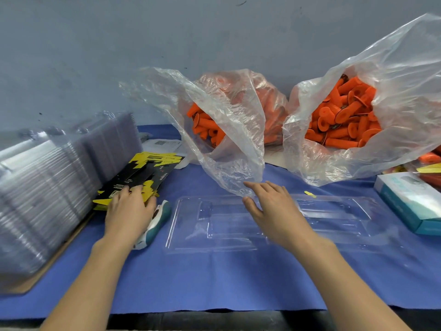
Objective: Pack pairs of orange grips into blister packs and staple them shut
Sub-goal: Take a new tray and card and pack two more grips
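Note:
An open clear blister pack lies flat on the blue cloth, both halves spread out and empty. My right hand hovers over its middle with fingers apart, fingertips by the hanging edge of a clear plastic bag. My left hand rests on the near end of a stack of black and yellow printed cards, fingers curled onto the top card. Two bags hold many orange grips, the nearer grips showing in the middle bag. A white and teal stapler lies just right of my left hand.
A tall slanted stack of clear blister packs fills the left side. A white and teal box sits at the right edge, with finished packs behind it. White papers lie behind the cards. A grey wall stands at the back.

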`<state>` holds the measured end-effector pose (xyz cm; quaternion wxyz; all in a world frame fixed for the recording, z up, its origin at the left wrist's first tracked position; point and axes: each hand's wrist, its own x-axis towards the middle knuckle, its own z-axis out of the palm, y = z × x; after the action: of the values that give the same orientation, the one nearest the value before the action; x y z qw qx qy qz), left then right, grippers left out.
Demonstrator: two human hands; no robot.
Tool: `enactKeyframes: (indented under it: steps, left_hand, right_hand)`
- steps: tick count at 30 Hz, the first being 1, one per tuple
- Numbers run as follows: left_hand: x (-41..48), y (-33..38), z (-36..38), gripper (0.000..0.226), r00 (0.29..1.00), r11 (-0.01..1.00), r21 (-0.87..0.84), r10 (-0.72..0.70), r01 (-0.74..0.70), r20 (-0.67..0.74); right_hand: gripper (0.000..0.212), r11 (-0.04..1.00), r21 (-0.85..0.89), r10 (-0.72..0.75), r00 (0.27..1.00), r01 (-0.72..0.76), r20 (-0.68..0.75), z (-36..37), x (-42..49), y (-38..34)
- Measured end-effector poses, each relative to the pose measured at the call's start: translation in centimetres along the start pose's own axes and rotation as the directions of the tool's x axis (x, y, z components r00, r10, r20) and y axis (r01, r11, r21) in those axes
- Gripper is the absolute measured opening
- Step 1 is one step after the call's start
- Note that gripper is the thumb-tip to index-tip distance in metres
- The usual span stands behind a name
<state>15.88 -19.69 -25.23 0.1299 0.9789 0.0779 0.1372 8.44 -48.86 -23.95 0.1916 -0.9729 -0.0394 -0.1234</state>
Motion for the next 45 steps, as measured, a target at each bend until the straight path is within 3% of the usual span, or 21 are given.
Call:
enactKeyframes:
  steps: [6,14,18,20,24,27,30,36,39,42,45]
  left_hand:
    - [-1.0,0.0,-0.3,0.032,0.995,0.997,0.077,0.035,-0.029,-0.089]
    - [-0.9,-0.9,-0.6,0.026,0.956,0.987,0.155,0.092,-0.05,-0.279]
    - [-0.9,-1.2,-0.8,0.026,0.944,0.998,0.059,0.055,-0.038,-0.326]
    - [-0.7,-1.4,-0.9,0.024,0.944,0.997,-0.076,-0.03,0.006,-0.329]
    - [0.4,-1.8,-1.0,0.016,0.973,0.877,-0.467,-0.191,0.11,-0.128]
    - [0.8,-1.5,-1.5,0.009,0.96,0.633,-0.735,-0.265,0.244,0.091]
    - [1.0,-1.3,-2.2,0.006,0.922,0.512,-0.776,-0.311,0.368,0.232]
    - [1.6,-1.6,-2.6,0.005,0.883,0.389,-0.804,-0.33,0.449,0.334]
    - [1.9,-1.9,-2.5,0.015,0.926,0.42,-0.83,-0.245,0.368,0.287]
    - [2.2,-2.4,-2.4,0.023,0.981,0.562,-0.806,-0.152,0.186,0.12]
    - [2.6,-3.2,-2.3,0.018,0.989,0.697,-0.71,-0.151,0.101,-0.008]
  right_hand:
    - [0.046,0.997,0.071,-0.005,0.999,0.009,-0.047,0.7,0.7,-2.2]
    - [0.045,0.993,0.118,-0.017,0.996,0.027,-0.092,1.6,1.0,-3.5]
    - [0.044,0.99,0.139,-0.009,0.994,0.024,-0.113,1.4,1.0,-3.3]
    - [0.043,0.989,0.143,-0.01,0.993,0.027,-0.117,1.3,0.9,-3.2]
    - [0.043,0.989,0.14,-0.02,0.992,0.037,-0.125,1.4,0.8,-2.9]
    - [0.042,0.982,0.182,-0.019,0.99,0.044,-0.14,1.6,0.8,-3.3]
    - [0.041,0.97,0.203,-0.102,0.982,0.134,-0.161,2.3,1.0,-5.5]
    - [0.052,0.932,0.06,-0.358,0.934,0.358,-0.005,5.5,4.0,-12.6]
    - [0.056,0.895,0.046,-0.447,0.893,0.445,0.048,7.3,5.4,-15.4]
    - [0.062,0.896,0.03,-0.444,0.891,0.443,0.097,9.1,6.5,-16.0]
    - [0.062,0.911,0.039,-0.411,0.898,0.41,0.155,10.2,7.4,-15.8]
